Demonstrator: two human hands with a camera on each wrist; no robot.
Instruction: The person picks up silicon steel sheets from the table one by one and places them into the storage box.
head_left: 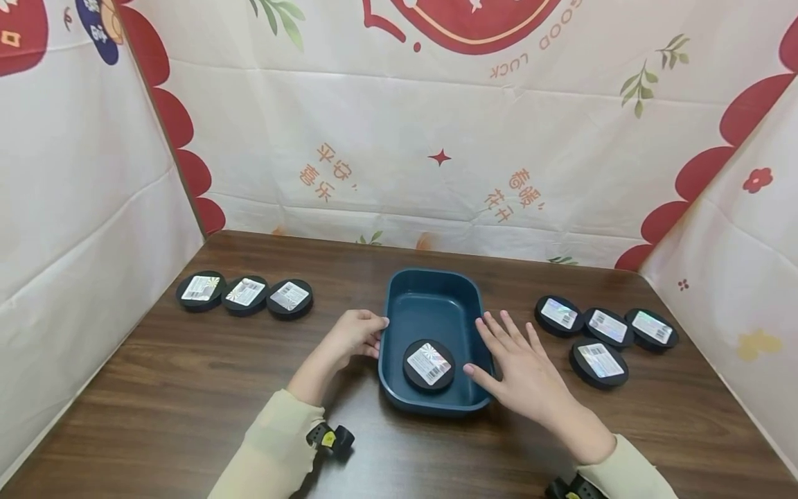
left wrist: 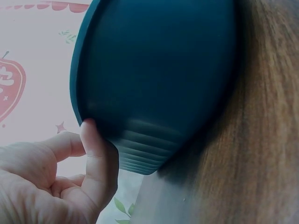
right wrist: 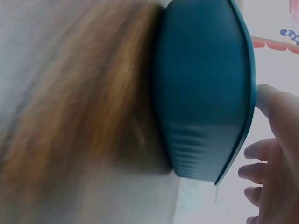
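Note:
A dark blue rectangular tray [head_left: 433,312] with rounded corners stands on the table. One round black disc-shaped tin [head_left: 429,365] lies inside it toward the near end, a white barcode label on top. At the tray's left rim my left hand [head_left: 352,337] pinches the edge; the left wrist view shows that hand [left wrist: 70,179] with a finger against the outer wall. My right hand [head_left: 526,374] is spread over the right rim with fingers straight, holding nothing. In the right wrist view, the right hand [right wrist: 275,154] has one fingertip right at the rim.
Three similar labelled black discs [head_left: 246,294] sit in a row on the left of the brown wooden table [head_left: 206,388]. Several more discs [head_left: 607,327] are grouped on the right. A printed white cloth [head_left: 399,138] hangs behind and along both sides.

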